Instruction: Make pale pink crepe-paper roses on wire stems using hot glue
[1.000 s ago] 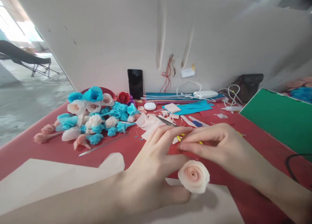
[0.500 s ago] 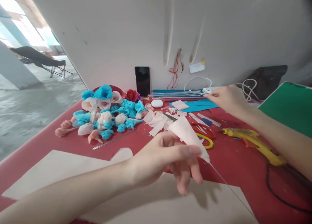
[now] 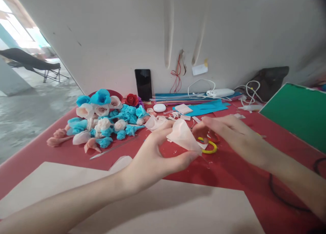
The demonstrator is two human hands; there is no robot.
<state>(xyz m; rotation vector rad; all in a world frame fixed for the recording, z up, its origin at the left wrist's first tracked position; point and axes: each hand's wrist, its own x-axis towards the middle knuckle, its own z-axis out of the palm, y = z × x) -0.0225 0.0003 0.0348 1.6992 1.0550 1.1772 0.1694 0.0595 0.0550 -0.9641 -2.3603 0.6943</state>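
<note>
My left hand (image 3: 158,156) is closed around a pale cream-pink paper flower (image 3: 182,135), a rolled cone wide at the top. Its narrow base is pinched by my thumb, and its wire stem is hardly visible here. Just to the right hovers my right hand (image 3: 231,137), fingers apart and slightly bent, close beside the flower with nothing visible in it. Behind the two hands lie scissors with a yellow handle loop (image 3: 212,148), partly covered. The glue gun is almost wholly hidden by my right hand.
Blue, white and pink paper flowers (image 3: 102,122) are heaped at left, near thin wires (image 3: 112,148). A phone (image 3: 143,84) leans on the wall. Blue paper (image 3: 206,108) and a white power strip (image 3: 220,92) lie behind. Cream paper sheets (image 3: 178,207) cover the front; a green board (image 3: 297,115) stands right.
My right hand has come from the back near the power strip toward the flower. My left hand has turned the flower more upright and shifted it slightly left. The view has swung a little right.
</note>
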